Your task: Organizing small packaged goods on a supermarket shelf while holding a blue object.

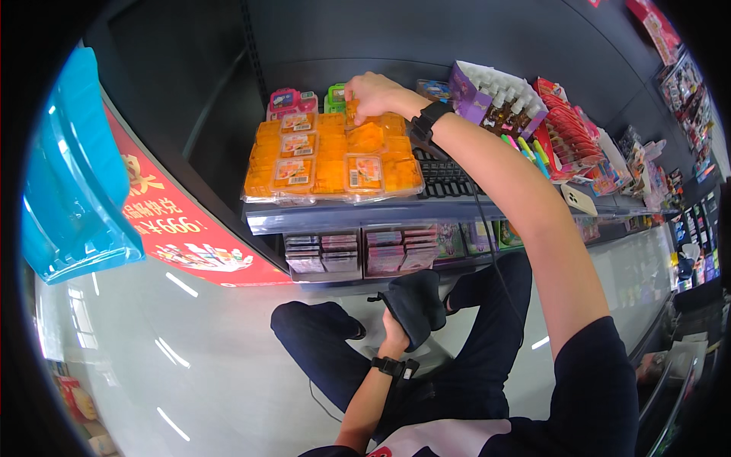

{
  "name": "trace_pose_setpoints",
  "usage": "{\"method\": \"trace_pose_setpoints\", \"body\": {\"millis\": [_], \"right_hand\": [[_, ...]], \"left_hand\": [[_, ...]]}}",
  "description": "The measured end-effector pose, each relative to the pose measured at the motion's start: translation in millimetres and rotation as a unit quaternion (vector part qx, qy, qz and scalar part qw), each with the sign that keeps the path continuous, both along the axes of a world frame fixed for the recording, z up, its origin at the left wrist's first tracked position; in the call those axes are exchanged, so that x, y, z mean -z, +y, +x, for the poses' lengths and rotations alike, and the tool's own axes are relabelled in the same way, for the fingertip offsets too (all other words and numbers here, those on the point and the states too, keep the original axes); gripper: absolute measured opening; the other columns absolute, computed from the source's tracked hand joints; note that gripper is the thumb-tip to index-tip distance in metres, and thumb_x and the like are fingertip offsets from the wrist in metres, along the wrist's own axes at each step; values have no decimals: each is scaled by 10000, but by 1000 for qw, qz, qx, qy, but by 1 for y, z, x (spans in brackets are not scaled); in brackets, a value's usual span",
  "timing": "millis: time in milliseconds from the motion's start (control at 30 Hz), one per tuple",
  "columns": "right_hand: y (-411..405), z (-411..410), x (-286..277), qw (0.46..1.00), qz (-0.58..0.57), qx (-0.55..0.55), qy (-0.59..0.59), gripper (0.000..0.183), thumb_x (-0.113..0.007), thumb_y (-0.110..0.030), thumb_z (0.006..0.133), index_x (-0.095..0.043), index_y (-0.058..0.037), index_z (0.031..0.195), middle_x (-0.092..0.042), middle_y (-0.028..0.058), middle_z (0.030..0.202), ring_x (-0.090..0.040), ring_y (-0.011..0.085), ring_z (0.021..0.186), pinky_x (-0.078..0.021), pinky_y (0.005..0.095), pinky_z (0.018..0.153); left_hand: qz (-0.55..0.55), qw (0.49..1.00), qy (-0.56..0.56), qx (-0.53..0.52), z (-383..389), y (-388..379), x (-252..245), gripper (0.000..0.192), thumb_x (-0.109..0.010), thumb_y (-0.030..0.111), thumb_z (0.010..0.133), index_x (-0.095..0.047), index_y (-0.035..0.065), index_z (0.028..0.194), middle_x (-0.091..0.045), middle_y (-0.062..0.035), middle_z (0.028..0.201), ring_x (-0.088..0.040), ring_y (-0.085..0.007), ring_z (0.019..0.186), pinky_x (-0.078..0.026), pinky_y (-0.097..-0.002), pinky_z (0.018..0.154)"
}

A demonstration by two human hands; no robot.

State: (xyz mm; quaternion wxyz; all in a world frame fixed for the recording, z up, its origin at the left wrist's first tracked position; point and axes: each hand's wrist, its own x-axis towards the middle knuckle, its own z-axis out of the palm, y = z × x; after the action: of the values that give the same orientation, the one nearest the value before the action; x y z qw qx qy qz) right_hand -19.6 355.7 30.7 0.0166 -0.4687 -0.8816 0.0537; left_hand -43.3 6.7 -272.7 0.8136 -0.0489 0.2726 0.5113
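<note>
My right hand (pixel 374 97) reaches to the back of a store shelf, its fingers around a clear plastic box of orange contents (pixel 352 108) at the rear of the stacks. Several rows of such orange packs (pixel 329 163) stand in front of and beside it, some bearing labels. Low between my knees, my left hand (pixel 395 331) holds a dark cloth pouch (pixel 417 308); its fingers are largely hidden behind the fabric. Both wrists wear black straps.
Pink (pixel 292 101) and green toy packs (pixel 336 97) stand behind the orange packs. A purple display box (pixel 471 94) holds small bottles. A phone (pixel 578 199) rests at the shelf's edge (pixel 337 216). Card-like packs (pixel 322 251) fill the shelf below. Blue plastic (pixel 80 171) hangs at left.
</note>
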Motion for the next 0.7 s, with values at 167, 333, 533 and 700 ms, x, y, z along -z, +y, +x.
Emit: {"method": "trace_pose_setpoints", "body": {"millis": [167, 333, 533, 700], "right_hand": [[8, 4, 0, 992, -35, 44, 115, 574, -839, -193, 637, -599, -16, 1127, -643, 189, 1119, -625, 348, 1013, -504, 395, 854], [8, 9, 20, 995, -4, 15, 97, 551, -839, -200, 642, -601, -22, 1106, -655, 171, 1098, -629, 348, 1004, -502, 393, 860], [4, 20, 25, 993, 59, 11, 97, 525, -820, -246, 673, -612, -41, 1109, -666, 158, 1066, -627, 351, 999, -501, 406, 867], [-3, 14, 21, 995, 85, 6, 45, 535, -830, -261, 663, -617, -55, 1108, -663, 164, 1021, -632, 357, 961, -505, 420, 849]], "left_hand": [[23, 1000, 14, 4, 2, -3, 0, 617, -270, 438, 972, -423, 12, 1391, -494, -148, 1388, -481, -321, 1256, -379, -420, 1068], [-21, 998, 46, 29, 5, 0, -11, 607, -274, 428, 969, -451, 8, 1369, -526, -151, 1354, -509, -316, 1226, -395, -414, 1055], [26, 997, 40, 57, 4, -2, 17, 619, -284, 453, 965, -458, 5, 1356, -536, -158, 1337, -529, -311, 1199, -409, -414, 1039], [43, 994, 70, 71, 7, -4, -1, 620, -281, 449, 968, -450, 1, 1362, -541, -159, 1330, -541, -302, 1186, -420, -402, 1028]]}}
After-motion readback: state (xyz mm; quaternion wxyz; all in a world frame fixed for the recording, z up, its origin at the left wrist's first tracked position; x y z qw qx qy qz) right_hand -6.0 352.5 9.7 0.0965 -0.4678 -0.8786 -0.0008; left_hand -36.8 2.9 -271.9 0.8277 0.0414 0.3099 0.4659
